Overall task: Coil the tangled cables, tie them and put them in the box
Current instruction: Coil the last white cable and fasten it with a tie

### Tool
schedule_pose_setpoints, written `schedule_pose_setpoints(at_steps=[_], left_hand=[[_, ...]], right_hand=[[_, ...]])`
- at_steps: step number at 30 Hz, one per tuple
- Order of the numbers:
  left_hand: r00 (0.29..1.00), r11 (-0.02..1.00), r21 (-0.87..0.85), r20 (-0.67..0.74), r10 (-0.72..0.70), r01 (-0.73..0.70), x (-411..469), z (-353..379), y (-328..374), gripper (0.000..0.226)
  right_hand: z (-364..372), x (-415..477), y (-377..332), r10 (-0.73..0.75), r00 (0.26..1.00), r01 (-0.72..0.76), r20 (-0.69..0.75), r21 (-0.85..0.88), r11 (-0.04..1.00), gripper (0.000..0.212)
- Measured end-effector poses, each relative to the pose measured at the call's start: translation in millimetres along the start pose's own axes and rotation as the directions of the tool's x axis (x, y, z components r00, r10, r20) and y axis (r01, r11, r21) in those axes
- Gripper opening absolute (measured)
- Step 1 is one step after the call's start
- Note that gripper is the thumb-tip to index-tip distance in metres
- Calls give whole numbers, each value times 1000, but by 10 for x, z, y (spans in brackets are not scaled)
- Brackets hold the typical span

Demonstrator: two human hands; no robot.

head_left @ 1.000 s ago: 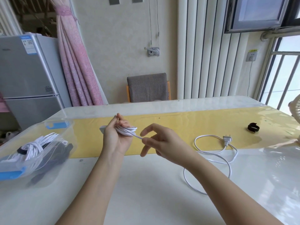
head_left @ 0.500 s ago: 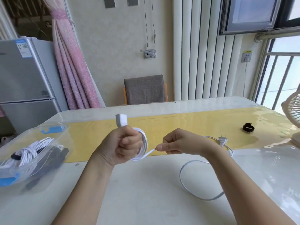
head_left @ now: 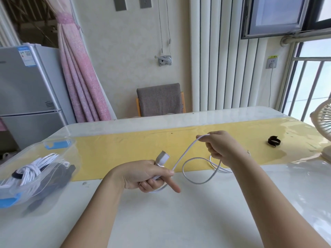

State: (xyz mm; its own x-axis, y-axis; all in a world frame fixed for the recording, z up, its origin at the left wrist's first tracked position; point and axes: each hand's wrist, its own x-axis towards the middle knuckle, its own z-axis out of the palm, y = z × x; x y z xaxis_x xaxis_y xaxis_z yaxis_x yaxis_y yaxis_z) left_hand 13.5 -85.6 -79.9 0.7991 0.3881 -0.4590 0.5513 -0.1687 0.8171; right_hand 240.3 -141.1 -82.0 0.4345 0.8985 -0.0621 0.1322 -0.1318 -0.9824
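My left hand grips a small coil of white cable, its white end piece sticking up past my thumb and my index finger pointing out. My right hand pinches the same cable farther along, raised above the table to the right. Between the hands the cable runs taut, and a loose loop lies on the table below. A clear plastic box with blue clips sits at the left and holds a tied white cable bundle and dark cables. A black strap lies on the yellow mat.
The table is white with a yellow mat across its middle. A white fan stands at the right edge. A grey chair is behind the table, a fridge to the far left.
My right hand has slid along the cable up and to the right, drawing a length out. My left hand has dropped lower and turned, still holding the coil.
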Motion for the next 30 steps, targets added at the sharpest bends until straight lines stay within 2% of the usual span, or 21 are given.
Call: schedule_pose_setpoints(at_steps=[3, 5, 7, 9, 12, 14, 16, 18, 20, 22, 25, 27, 29, 30], left_hand=[[995, 996, 61, 88, 54, -59, 11, 62, 41, 39], [997, 997, 55, 57, 54, -57, 55, 97, 45, 43], [996, 999, 6, -76, 44, -43, 124, 115, 26, 48], [960, 994, -96, -279, 22, -50, 212, 116, 1, 48], [815, 954, -254, -579, -20, -157, 354, 53, -55, 41], [686, 918, -301, -727, -46, -258, 428, -17, -88, 34], [575, 840, -384, -811, -109, -383, 491, -106, -115, 33], [523, 703, -498, -827, -208, -508, 526, -220, -164, 34], [565, 426, -627, -777, -278, -652, 513, -365, -255, 33], [634, 123, -677, -728, -261, -726, 439, -527, -378, 30], [643, -147, -627, -736, -209, -765, 250, -746, -581, 30], [633, -245, -593, -761, -142, -767, 101, -867, -695, 21], [660, -372, -620, -751, 25, -691, -24, -952, -789, 53], [680, -450, -659, -719, 142, -603, -78, -977, -823, 56]], right_hand=[[-3, -9, -16, 38, 999, -38, 3, 201, 979, 8], [-4, -21, -31, 18, 1000, -14, -11, 286, 958, 4], [17, -25, -49, -42, 998, 57, -55, 297, 953, 8], [38, -30, -56, -126, 983, 146, -133, 145, 979, 29], [125, -79, -57, -272, 953, 248, -137, -168, 954, 38], [204, -134, -72, -301, 953, 289, -13, -244, 926, 37], [296, -223, -109, -325, 930, 360, 169, -263, 895, 34], [398, -341, -158, -372, 863, 457, 341, -213, 864, 33], [493, -449, -175, -401, 780, 518, 480, -135, 845, 40], [553, -548, -194, -360, 723, 524, 589, -128, 842, 36], [593, -623, -191, -235, 657, 535, 716, -223, 815, 27], [575, -606, -176, -126, 681, 521, 721, -357, 775, 25], [513, -549, -159, -42, 752, 478, 658, -500, 722, 24], [470, -511, -150, -18, 787, 452, 616, -558, 696, 25]])
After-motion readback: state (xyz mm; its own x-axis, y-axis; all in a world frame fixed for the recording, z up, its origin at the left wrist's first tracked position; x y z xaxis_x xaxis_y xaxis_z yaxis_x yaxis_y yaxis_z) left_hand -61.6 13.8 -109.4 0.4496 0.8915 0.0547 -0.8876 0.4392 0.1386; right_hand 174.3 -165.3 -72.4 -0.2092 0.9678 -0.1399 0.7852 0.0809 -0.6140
